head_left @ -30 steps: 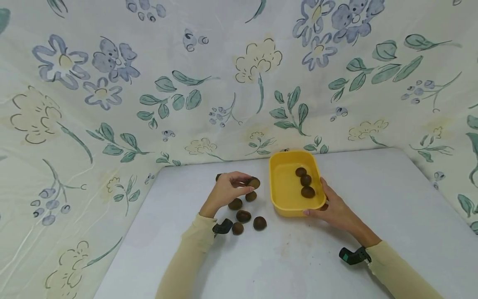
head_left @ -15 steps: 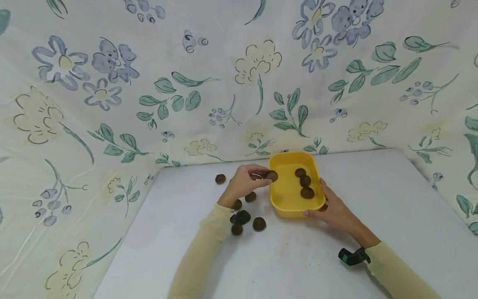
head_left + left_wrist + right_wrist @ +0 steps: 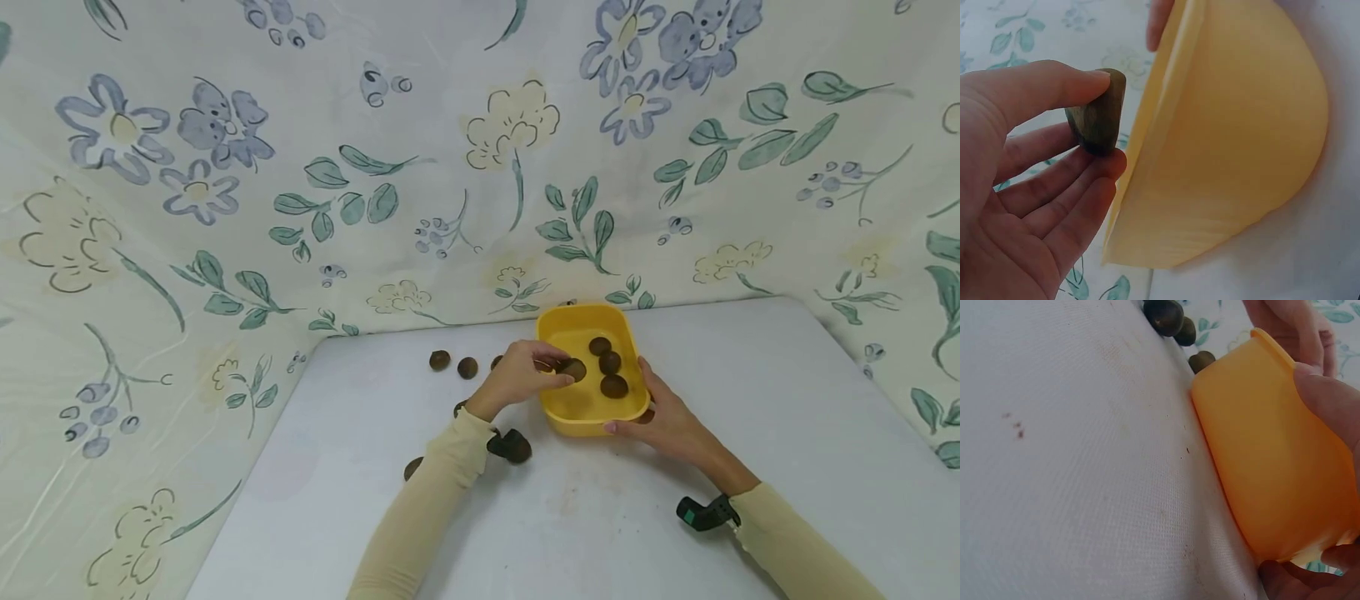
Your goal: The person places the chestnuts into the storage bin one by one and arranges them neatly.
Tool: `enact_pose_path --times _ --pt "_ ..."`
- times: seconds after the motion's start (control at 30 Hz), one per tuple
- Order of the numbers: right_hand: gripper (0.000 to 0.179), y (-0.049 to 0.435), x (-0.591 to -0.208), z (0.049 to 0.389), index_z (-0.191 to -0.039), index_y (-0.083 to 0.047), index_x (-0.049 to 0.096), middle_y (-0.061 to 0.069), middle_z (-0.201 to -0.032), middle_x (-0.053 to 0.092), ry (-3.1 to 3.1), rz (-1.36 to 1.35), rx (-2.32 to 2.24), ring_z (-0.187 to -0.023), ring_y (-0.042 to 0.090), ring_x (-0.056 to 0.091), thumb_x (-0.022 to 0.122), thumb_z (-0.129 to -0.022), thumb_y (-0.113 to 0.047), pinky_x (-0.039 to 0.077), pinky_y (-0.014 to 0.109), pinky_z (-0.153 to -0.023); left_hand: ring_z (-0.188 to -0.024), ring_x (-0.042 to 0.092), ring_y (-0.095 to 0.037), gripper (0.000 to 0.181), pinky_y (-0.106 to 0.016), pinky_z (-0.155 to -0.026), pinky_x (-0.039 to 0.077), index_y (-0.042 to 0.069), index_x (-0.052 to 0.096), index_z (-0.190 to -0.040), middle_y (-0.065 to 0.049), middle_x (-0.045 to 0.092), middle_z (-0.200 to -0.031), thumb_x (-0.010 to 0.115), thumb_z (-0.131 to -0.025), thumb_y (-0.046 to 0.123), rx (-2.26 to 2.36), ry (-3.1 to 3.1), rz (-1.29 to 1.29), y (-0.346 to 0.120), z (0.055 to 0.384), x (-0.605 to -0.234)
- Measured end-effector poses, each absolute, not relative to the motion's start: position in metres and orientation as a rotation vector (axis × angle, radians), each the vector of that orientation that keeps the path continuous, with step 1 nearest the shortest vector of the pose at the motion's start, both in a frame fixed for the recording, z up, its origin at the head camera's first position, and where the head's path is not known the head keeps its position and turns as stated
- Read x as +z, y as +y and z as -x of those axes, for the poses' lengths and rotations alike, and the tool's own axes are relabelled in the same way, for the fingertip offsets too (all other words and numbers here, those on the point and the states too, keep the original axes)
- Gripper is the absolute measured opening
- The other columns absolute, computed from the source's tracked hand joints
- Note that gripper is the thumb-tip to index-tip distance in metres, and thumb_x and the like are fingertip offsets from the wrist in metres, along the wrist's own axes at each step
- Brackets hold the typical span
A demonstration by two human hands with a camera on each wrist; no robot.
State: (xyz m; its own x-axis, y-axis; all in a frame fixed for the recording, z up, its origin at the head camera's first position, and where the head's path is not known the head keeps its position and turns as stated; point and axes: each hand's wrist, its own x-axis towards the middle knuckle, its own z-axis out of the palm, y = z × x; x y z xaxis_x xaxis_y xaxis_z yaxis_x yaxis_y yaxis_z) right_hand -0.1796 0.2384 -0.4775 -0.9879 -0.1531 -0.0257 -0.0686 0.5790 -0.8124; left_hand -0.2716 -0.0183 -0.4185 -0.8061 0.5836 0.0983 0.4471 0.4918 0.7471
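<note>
My left hand (image 3: 525, 371) pinches a brown chestnut (image 3: 574, 370) over the left part of a yellow plastic container (image 3: 552, 408). In the left wrist view, the thumb presses one side of the chestnut (image 3: 1099, 115) and fingertips support it from below, beside the container's wall (image 3: 1241, 137). Three more chestnuts (image 3: 610, 362) lie inside along the container's right side. My right hand (image 3: 671, 417) grips the container at its near right corner. From the right wrist, its thumb (image 3: 1329, 394) shows on the rim and its fingers at the base.
Several loose chestnuts (image 3: 468, 367) lie on the white table (image 3: 337, 433) left of the container, some partly hidden by the left arm. A flower-patterned cloth (image 3: 435, 167) hangs behind the table. Both wrists carry a black camera (image 3: 701, 514).
My left hand has carried the chestnut rightward from above the loose ones to over the inside of the container. The right hand and the container have stayed in place.
</note>
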Motion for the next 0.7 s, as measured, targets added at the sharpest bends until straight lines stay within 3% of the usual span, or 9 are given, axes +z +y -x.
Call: enact_pose_path --times 0.43,0.7 --pt "0.126 0.24 -0.477 0.18 -0.167 -0.012 -0.003 0.023 -0.173 0.011 2.709 0.227 -1.414 -0.155 0.048 0.024 0.082 -0.084 -0.054 0.029 0.065 -0.121 -0.102 0.068 -0.019 0.035 -0.033 -0.098 0.057 0.006 0.075 -0.12 -0.007 0.076 -0.116 0.081 -0.09 0.023 0.986 2.602 -0.978 -0.005 0.27 -0.422" --pt "0.128 0.24 -0.48 0.181 -0.167 -0.011 -0.003 0.021 -0.174 0.009 2.692 0.221 -1.434 -0.156 0.047 0.022 0.082 -0.083 -0.055 0.03 0.063 -0.121 -0.099 0.067 -0.014 0.034 -0.025 -0.093 0.057 0.008 0.076 -0.119 -0.004 0.077 -0.114 0.082 -0.089 0.024 0.907 2.604 -0.977 0.005 0.271 -0.428"
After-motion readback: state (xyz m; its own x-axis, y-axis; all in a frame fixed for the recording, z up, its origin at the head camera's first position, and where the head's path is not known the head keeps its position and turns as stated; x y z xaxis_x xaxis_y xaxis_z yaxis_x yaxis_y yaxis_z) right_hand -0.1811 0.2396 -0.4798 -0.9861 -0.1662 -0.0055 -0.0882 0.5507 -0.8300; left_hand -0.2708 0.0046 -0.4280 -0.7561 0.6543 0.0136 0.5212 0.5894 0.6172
